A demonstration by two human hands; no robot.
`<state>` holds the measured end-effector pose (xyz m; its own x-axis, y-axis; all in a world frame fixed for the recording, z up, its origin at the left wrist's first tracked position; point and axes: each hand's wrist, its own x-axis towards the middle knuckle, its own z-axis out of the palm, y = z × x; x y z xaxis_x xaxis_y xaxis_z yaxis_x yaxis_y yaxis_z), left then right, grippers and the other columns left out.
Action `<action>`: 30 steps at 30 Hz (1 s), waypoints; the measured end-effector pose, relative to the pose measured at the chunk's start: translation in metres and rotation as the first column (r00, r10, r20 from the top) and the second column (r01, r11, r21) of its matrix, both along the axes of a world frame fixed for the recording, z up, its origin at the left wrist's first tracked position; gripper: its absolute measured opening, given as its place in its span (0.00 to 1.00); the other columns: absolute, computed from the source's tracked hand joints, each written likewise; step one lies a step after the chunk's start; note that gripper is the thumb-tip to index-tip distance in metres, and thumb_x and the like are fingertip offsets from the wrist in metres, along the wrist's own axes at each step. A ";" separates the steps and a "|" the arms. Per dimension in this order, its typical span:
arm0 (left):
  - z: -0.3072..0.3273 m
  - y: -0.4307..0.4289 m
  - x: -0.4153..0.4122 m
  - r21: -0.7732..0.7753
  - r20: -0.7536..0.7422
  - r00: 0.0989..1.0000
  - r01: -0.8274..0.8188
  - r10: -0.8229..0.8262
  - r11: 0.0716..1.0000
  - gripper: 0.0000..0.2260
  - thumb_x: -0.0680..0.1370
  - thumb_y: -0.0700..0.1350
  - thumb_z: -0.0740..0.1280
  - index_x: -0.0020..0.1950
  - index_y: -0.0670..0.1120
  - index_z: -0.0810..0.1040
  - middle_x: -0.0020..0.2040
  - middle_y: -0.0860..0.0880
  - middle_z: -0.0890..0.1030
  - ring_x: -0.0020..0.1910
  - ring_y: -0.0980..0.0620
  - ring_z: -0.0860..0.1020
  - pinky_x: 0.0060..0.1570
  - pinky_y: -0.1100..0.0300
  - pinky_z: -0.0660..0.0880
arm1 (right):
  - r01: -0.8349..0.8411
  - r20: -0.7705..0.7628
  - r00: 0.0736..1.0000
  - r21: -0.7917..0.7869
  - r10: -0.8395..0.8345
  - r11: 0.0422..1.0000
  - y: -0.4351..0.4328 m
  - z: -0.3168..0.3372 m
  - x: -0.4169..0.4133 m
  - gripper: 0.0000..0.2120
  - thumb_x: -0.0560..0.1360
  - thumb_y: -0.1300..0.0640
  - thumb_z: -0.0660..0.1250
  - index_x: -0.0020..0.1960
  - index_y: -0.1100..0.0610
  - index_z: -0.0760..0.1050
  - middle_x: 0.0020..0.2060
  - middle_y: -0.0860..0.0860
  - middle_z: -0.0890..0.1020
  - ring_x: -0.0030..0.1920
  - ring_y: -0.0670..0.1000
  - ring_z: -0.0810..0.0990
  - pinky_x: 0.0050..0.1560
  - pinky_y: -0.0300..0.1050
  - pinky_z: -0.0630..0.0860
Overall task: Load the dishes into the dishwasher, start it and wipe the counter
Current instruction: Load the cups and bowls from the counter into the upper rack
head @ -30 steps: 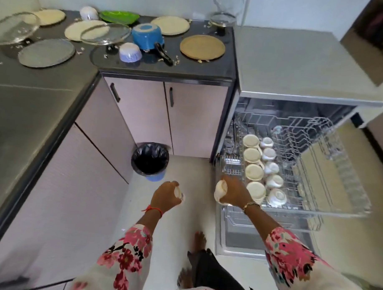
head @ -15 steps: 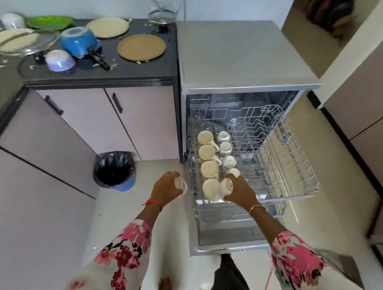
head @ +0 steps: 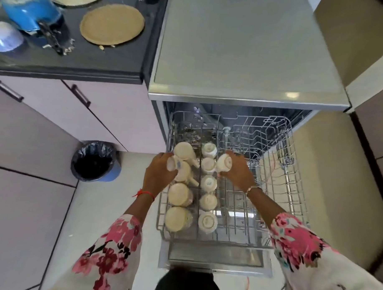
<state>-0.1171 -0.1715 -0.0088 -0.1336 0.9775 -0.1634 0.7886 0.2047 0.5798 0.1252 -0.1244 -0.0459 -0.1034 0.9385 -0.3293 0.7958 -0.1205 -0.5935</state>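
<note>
**A cup in each hand over the rack**

My left hand [head: 158,174] curls round a small white cup [head: 172,163] at the left edge of the pulled-out dishwasher rack [head: 283,169], just above the row of cream mugs [head: 180,194] standing there. My right hand [head: 237,170] grips a second small cup [head: 223,163], tipped on its side with its base showing, just right of the rack's row of upturned small cups [head: 208,201]. Both forearms reach forward over the rack's near rim, hands angled towards each other. Beyond the rack to its left, a tan plate [head: 112,25] and a blue pot [head: 30,11] sit on the dark desk [head: 102,61].
</note>
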 end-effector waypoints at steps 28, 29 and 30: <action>-0.076 0.151 0.002 0.063 0.025 1.000 0.000 -0.001 0.998 0.24 0.67 0.42 0.75 0.62 0.45 0.74 0.60 0.43 0.77 0.56 0.43 0.77 0.51 0.57 0.74 | -0.124 0.340 0.936 0.071 0.093 0.990 0.174 -0.139 -0.063 0.37 0.67 0.47 0.73 0.71 0.55 0.62 0.69 0.63 0.65 0.70 0.64 0.60 0.68 0.56 0.63; -0.077 0.151 0.002 0.062 0.025 1.000 0.001 -0.003 0.998 0.24 0.67 0.42 0.75 0.62 0.45 0.74 0.60 0.43 0.77 0.56 0.43 0.77 0.51 0.58 0.74 | -0.131 0.347 0.933 0.077 0.097 0.988 0.174 -0.140 -0.063 0.37 0.68 0.47 0.73 0.71 0.54 0.62 0.70 0.62 0.65 0.71 0.64 0.59 0.69 0.56 0.61; -0.077 0.151 0.002 0.059 0.024 1.000 0.003 -0.005 0.998 0.24 0.67 0.43 0.75 0.62 0.45 0.74 0.60 0.43 0.77 0.56 0.43 0.77 0.51 0.59 0.73 | -0.136 0.354 0.930 0.081 0.099 0.987 0.174 -0.142 -0.062 0.37 0.68 0.46 0.73 0.71 0.54 0.62 0.70 0.62 0.65 0.71 0.65 0.59 0.69 0.56 0.61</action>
